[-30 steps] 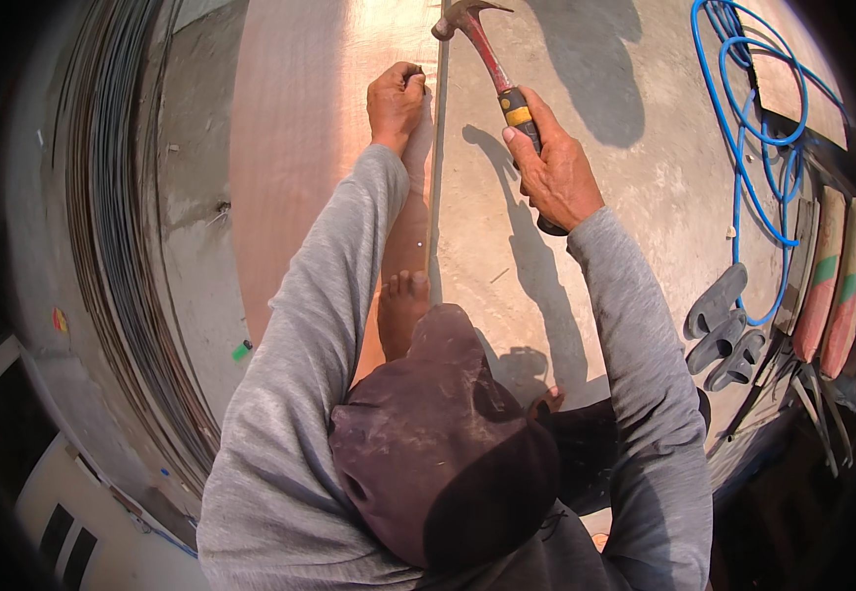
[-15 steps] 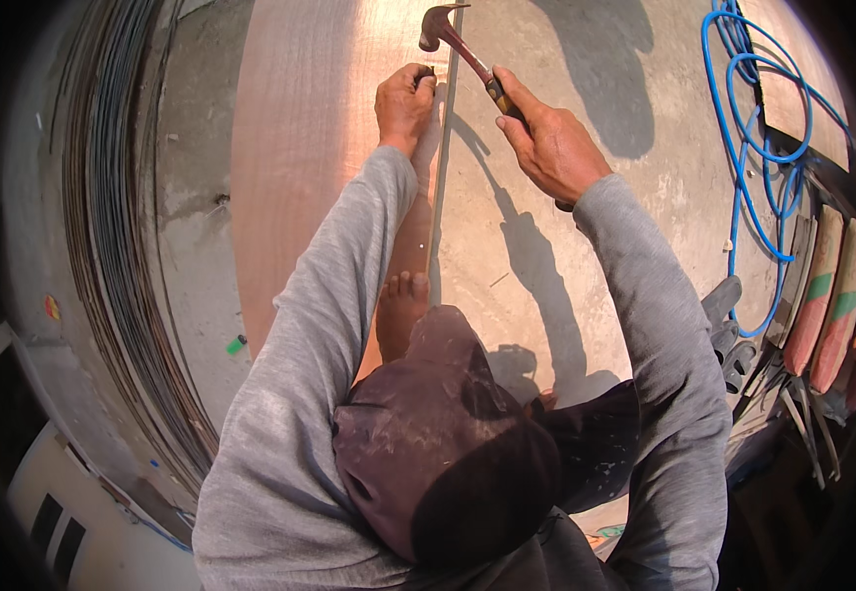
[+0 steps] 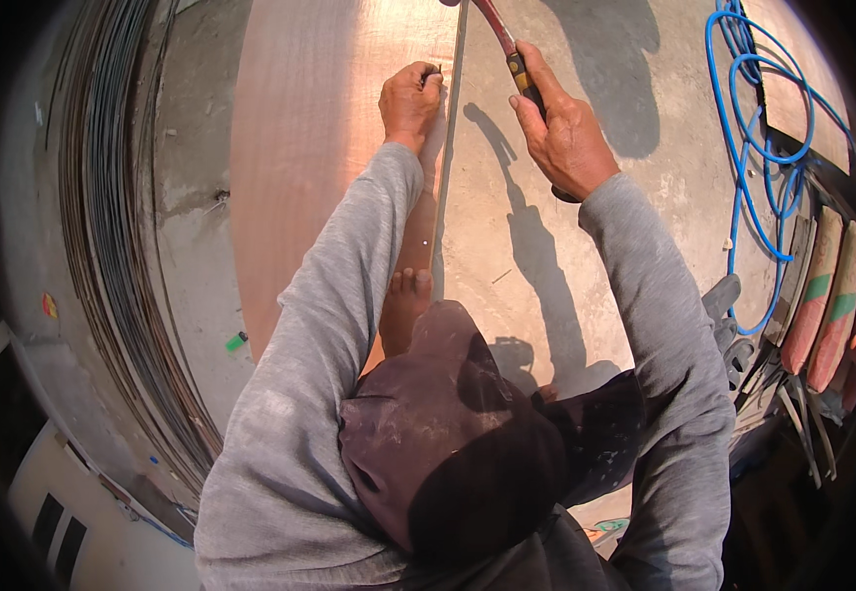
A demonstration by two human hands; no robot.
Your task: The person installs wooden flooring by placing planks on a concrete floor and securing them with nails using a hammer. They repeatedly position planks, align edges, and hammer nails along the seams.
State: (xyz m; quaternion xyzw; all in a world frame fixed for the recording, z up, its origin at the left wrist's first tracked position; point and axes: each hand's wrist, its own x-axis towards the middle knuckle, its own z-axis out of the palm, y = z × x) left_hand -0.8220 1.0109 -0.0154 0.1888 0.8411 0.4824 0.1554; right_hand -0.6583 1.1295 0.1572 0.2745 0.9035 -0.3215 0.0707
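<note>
Head view: right hand (image 3: 571, 143) wrapped around a hammer (image 3: 496, 28), left hand (image 3: 410, 106) pinching a dark nail-like piece (image 3: 439, 69) by a plywood sheet's (image 3: 315, 128) long edge.
From the left hand, nearer and touching, the nail-like piece sits at one o'clock; from the right, at ten. The hammer's shaft points to eleven, its head roughly at twelve from the piece. The frame cuts off most of that head; the piece's lower end is hidden, its tilt unclear.
</note>
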